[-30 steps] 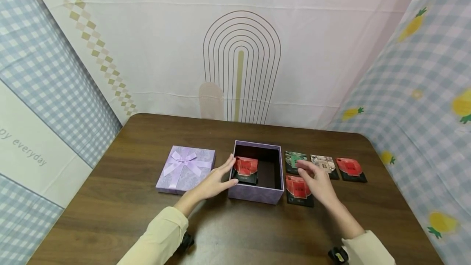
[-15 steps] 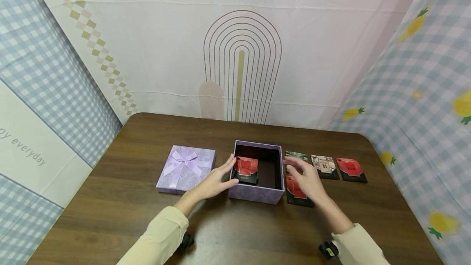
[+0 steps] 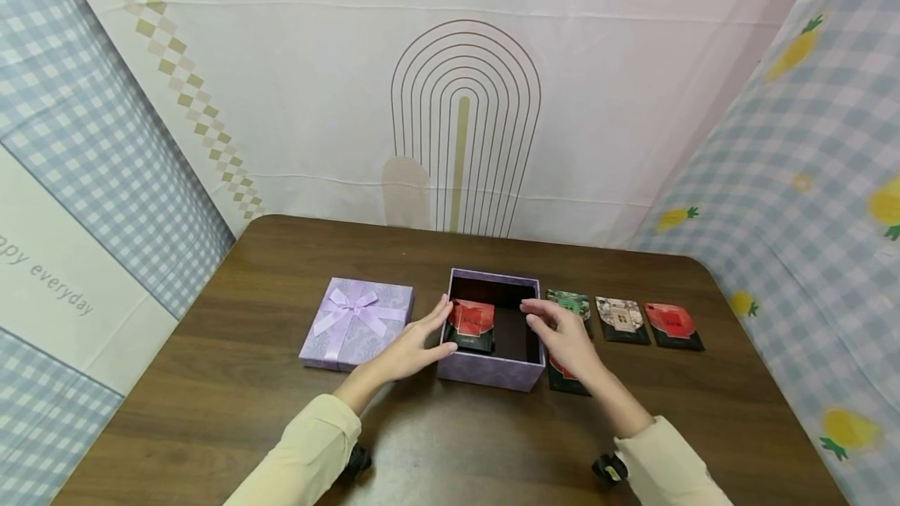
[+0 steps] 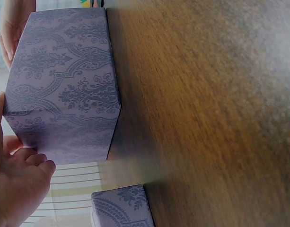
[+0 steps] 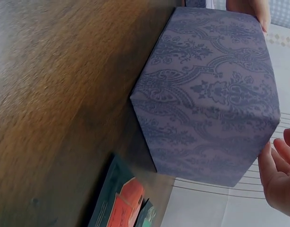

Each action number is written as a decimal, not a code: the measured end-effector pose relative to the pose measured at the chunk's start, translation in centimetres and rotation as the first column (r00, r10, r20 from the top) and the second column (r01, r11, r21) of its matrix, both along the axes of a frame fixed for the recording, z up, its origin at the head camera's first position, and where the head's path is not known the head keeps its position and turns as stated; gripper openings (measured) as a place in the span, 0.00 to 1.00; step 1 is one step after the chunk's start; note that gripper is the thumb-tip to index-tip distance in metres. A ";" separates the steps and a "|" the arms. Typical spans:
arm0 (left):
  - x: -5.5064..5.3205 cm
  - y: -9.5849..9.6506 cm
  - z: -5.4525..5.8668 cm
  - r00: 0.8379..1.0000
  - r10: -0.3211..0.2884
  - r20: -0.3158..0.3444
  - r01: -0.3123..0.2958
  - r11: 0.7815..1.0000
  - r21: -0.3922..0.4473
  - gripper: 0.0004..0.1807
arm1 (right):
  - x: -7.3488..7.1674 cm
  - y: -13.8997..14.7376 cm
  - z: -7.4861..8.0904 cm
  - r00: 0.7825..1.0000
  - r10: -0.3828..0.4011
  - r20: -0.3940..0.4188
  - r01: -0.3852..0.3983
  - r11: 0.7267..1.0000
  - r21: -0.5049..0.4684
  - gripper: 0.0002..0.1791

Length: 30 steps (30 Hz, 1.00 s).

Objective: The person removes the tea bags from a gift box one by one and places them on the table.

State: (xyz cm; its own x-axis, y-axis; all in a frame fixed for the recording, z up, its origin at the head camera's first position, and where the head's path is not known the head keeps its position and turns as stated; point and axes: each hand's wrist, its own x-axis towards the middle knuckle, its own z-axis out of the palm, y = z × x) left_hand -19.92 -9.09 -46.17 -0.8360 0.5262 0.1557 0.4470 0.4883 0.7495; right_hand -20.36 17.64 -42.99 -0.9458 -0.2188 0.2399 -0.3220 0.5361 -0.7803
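Note:
A purple patterned box (image 3: 488, 372) stands uncovered mid-table. Inside, against its left side, is a flat red-and-black packet (image 3: 473, 325). My left hand (image 3: 411, 346) rests along the box's left wall, its fingers fairly straight and the thumb at the near left corner. At the right rim, my right hand (image 3: 566, 338) reaches over with loosely bent fingers, and nothing shows between them. Beneath that hand lie a red packet (image 3: 566, 385), mostly covered, and a green packet (image 3: 571, 303), partly covered. The right wrist view shows the right fingers (image 5: 269, 163) beside the box's upper edge.
The purple lid (image 3: 358, 322) with its ribbon bow lies left of the box. Farther right on the brown table (image 3: 450, 443) are a white-and-brown packet (image 3: 623, 320) and another red packet (image 3: 673, 326). A patterned cloth (image 3: 316, 100) hangs behind the table.
My right hand has moved left from above the packets to the box's right rim and over its opening. The left hand has stayed at the box's left side.

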 end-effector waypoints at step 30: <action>-0.2 -0.2 0.1 1.000 -0.015 0.008 0.015 1.000 0.016 0.38 | -2.6 -4.8 -1.1 0.993 0.121 -0.012 -0.118 0.985 0.123 0.14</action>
